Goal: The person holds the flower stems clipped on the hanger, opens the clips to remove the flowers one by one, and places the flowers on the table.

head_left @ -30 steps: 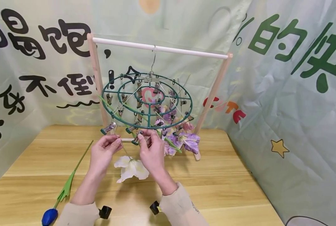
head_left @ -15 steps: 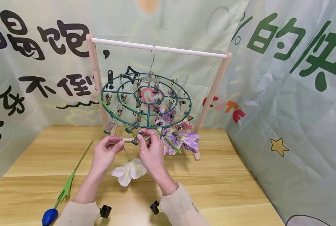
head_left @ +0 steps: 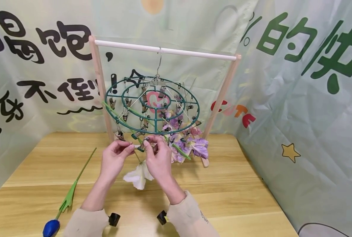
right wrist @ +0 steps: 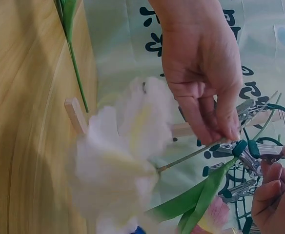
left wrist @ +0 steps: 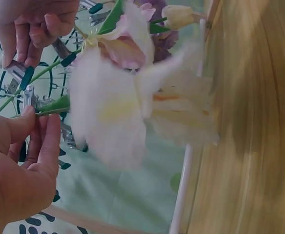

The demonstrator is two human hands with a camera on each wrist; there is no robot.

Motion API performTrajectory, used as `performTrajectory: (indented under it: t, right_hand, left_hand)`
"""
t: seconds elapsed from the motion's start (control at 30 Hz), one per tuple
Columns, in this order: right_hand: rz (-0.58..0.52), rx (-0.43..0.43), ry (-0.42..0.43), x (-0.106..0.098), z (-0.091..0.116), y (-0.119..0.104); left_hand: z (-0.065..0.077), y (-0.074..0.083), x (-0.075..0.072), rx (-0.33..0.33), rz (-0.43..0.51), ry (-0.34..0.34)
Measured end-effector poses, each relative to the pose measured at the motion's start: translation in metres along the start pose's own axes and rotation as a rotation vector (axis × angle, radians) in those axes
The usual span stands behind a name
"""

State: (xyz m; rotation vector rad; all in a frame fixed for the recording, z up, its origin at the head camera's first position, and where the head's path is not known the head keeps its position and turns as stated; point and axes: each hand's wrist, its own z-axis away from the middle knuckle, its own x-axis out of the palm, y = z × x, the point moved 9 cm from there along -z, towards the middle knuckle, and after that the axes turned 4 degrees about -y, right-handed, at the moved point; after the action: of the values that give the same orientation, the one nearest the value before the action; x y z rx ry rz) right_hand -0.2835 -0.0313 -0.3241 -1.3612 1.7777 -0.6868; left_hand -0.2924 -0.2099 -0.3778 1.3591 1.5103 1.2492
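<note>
My left hand (head_left: pixel 112 161) pinches the thin stem of a white artificial flower (head_left: pixel 137 176) between thumb and fingers. The bloom hangs head-down below both hands and looms large in the left wrist view. My right hand (head_left: pixel 160 159) pinches a metal clip (right wrist: pixel 267 150) with green tips, which hangs from the front of a round green clip hanger (head_left: pixel 156 126). In the right wrist view the clip's jaws look parted, pointing at the stem held by my left hand. The stem's upper end lies close to the clips; whether it touches one, I cannot tell.
The hanger hooks over the white bar (head_left: pixel 167 51) of a wooden rack. Purple flowers (head_left: pixel 199 148) and green stems hang at its right and back, among several other clips. A blue tulip (head_left: pixel 51 227) lies on the table (head_left: pixel 223 197) at the left.
My left hand has moved right and slightly up toward the right hand, bringing the white flower's stem closer to the pinched clip. A clip at the left has swung. The right hand stays in place.
</note>
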Motion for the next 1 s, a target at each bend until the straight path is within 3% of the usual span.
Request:
performTrajectory:
  t: [0.4,0.67,1.0]
  right_hand:
    - [0.001,-0.008,0.000,-0.001,0.001,0.001]
    - [-0.006,-0.007,-0.006,-0.001,0.000,0.000]
    - [-0.005,0.012,-0.024,0.000,-0.001,0.002]
  left_hand:
    - [-0.006,-0.018,0.006,-0.072,-0.156,-0.035]
    - [-0.009,-0.025,0.013,-0.162,0.060,-0.068]
    - [-0.012,-0.036,0.019,-0.244,0.091,-0.077]
